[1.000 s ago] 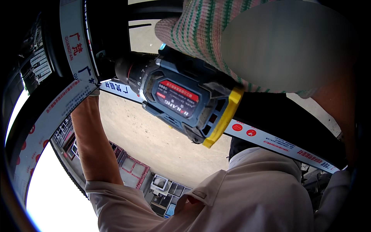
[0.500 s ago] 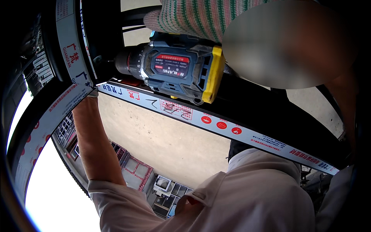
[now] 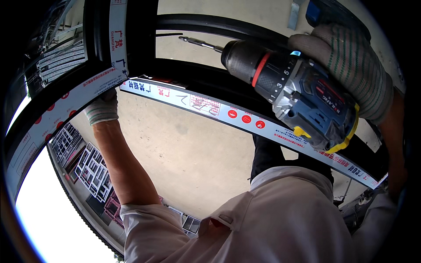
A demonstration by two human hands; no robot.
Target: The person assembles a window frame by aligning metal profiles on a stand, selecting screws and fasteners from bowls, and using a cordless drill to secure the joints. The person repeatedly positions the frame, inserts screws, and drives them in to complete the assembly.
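My right hand (image 3: 355,65), in a grey knitted glove with green stripes, is closed round the grip of a cordless drill (image 3: 302,101). The drill is blue-grey with yellow trim and a black chuck with a red ring. A long slim driver bit (image 3: 201,44) points left from it, its tip clear of the black metal frame (image 3: 140,65). Printed white protective film (image 3: 188,102) covers the frame's bars. My left hand (image 3: 103,108), also gloved, is up against the frame just below its corner; its fingers are hidden behind the bar.
A curved black bar (image 3: 219,20) crosses beyond the drill. Several pale frames (image 3: 94,173) stand at the lower left, and stacked lengths of profile (image 3: 61,61) lie at the upper left. Pale concrete floor (image 3: 188,144) shows below the frame.
The drill has moved right, away from the frame's corner, and its bit has come into sight. The view has shifted, and more of my left glove now shows under the bar.
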